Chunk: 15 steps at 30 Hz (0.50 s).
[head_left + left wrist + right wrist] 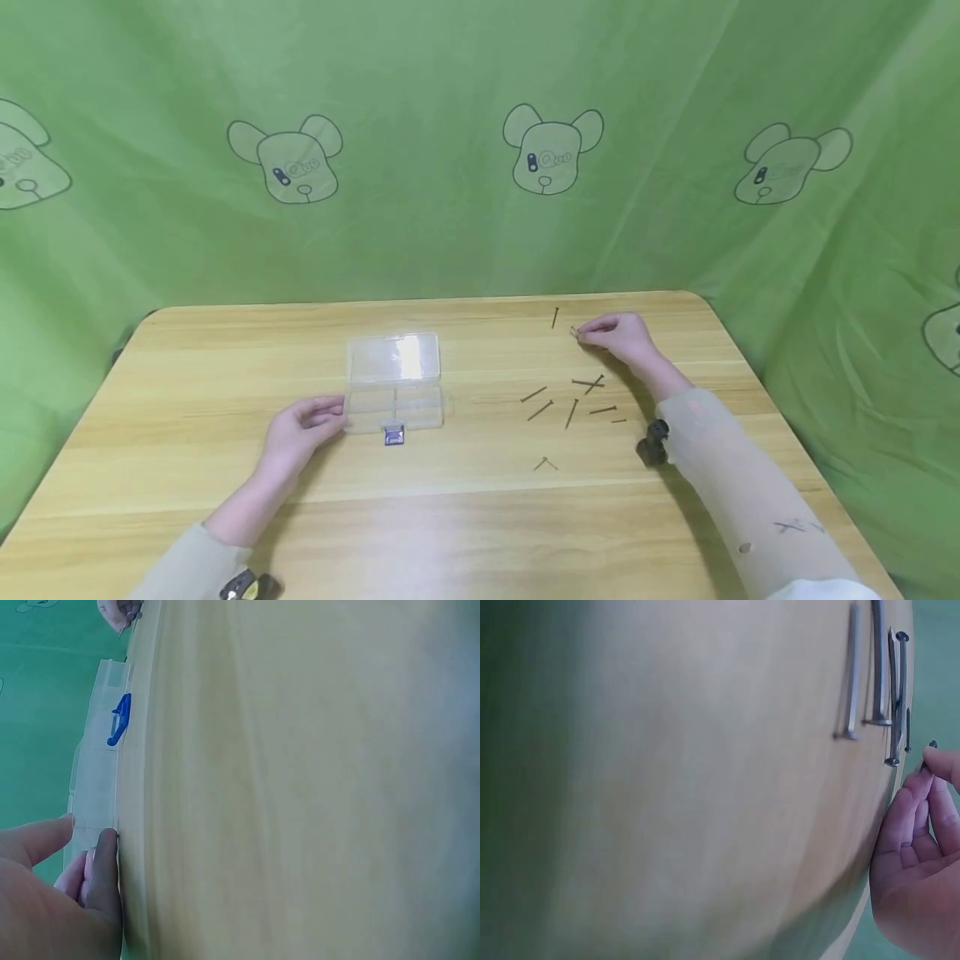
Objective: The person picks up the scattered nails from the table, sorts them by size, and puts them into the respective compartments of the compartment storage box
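A clear plastic box with divided compartments lies on the table, its lid folded back and a blue latch at the front. My left hand holds the box by its left end, thumb on one side and fingers on the other. Far to the right, my right hand pinches a small nail between thumb and fingertips. The dark head of that nail sticks out in the right wrist view; most of its shaft is hidden. Another nail lies just left of this hand.
Several loose nails lie nearer me than the right hand, including one toward the box and two that cross. Two small thin nails lie closer to the front. The wooden table ends at a green curtain behind.
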Available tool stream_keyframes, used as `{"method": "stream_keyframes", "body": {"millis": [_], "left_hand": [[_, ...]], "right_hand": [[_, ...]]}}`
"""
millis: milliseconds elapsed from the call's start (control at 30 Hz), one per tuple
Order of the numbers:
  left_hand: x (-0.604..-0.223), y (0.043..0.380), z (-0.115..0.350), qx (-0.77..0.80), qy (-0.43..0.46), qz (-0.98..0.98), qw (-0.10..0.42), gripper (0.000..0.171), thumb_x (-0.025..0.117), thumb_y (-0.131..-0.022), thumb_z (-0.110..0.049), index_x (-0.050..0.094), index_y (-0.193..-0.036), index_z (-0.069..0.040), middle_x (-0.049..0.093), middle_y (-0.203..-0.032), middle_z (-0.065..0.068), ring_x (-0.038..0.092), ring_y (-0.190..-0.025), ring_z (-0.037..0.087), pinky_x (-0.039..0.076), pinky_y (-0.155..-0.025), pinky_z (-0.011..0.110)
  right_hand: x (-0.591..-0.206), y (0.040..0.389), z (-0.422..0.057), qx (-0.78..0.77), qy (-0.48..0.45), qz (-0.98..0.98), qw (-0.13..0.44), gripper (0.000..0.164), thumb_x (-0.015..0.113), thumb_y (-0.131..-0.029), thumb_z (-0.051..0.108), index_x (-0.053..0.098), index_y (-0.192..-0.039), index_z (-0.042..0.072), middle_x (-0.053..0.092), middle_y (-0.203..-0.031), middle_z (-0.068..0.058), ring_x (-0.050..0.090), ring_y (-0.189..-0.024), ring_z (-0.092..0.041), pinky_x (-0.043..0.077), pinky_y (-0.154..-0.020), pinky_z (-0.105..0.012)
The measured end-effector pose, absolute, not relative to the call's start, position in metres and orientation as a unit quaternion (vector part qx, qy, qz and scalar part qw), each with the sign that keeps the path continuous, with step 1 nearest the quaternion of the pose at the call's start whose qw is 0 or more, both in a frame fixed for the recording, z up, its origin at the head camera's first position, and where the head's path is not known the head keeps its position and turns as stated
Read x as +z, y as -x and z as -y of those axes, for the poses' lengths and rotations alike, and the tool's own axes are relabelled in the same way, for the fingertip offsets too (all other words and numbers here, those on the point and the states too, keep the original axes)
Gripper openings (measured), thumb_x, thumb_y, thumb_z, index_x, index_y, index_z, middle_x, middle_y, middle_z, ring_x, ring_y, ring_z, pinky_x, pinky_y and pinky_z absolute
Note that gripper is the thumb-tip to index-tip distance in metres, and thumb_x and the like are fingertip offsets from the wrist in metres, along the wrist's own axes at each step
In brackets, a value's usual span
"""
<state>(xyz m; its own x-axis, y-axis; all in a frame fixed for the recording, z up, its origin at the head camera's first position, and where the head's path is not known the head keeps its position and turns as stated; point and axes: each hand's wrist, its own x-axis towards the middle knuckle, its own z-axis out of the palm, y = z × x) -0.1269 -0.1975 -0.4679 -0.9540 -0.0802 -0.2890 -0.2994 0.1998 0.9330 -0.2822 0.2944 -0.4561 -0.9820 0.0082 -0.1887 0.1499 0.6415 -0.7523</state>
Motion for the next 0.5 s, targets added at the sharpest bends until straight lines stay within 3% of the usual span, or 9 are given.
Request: {"method": "stream_keyframes", "body": {"millis": [100, 300, 500], "left_hand": [[-0.468, 0.127, 0.198, 0.617, 0.121, -0.773, 0.088, 0.051, 0.076, -0.096, -0.005, 0.058, -0.142, 0.010, 0.069, -0.138, 0.026, 0.070, -0.097, -0.002, 0.057, -0.088, 0.007], [-0.470, 0.127, 0.197, 0.606, 0.112, -0.783, 0.084, 0.052, 0.077, -0.096, -0.006, 0.059, -0.142, 0.009, 0.071, -0.135, 0.024, 0.067, -0.091, -0.009, 0.055, -0.087, 0.006], [-0.471, 0.126, 0.196, 0.596, 0.110, -0.790, 0.088, 0.052, 0.077, -0.096, -0.008, 0.059, -0.142, 0.008, 0.071, -0.135, 0.024, 0.066, -0.089, -0.012, 0.054, -0.087, 0.004]], "right_hand": [[-0.455, 0.281, -0.292, -0.426, -0.047, -0.899, 0.086, 0.035, 0.079, -0.095, 0.016, 0.074, -0.125, -0.002, 0.072, -0.132, -0.025, 0.063, -0.084, -0.002, 0.058, -0.072, -0.016], [-0.452, 0.279, -0.280, -0.440, -0.033, -0.892, 0.097, 0.035, 0.079, -0.096, 0.017, 0.074, -0.125, -0.003, 0.075, -0.126, -0.022, 0.065, -0.084, -0.003, 0.060, -0.073, -0.019], [-0.442, 0.274, -0.257, -0.444, 0.001, -0.889, 0.108, 0.033, 0.080, -0.096, 0.016, 0.075, -0.124, -0.001, 0.075, -0.129, -0.022, 0.069, -0.094, -0.009, 0.058, -0.083, -0.021]]}}
